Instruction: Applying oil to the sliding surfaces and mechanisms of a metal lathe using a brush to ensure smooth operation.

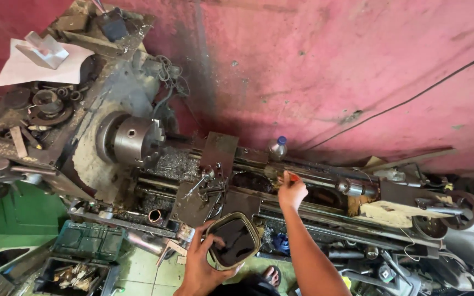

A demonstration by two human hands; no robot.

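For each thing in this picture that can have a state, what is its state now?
Left hand: closed around the rim of the dark container.
Dark container: held tilted, open, inside looks dark.
Right hand: closed on a small orange-tipped tool, over the lathe bed.
Lathe chuck: empty, no workpiece.
Plastic bottle: upright, blue cap on.
Green crate: on the floor, open on top.

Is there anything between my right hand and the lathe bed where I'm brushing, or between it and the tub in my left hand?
Nothing visible. The right hand with its small brush is already at the lathe bed. The open tub of dark liquid in the left hand sits just below and left of it, with only open air between.
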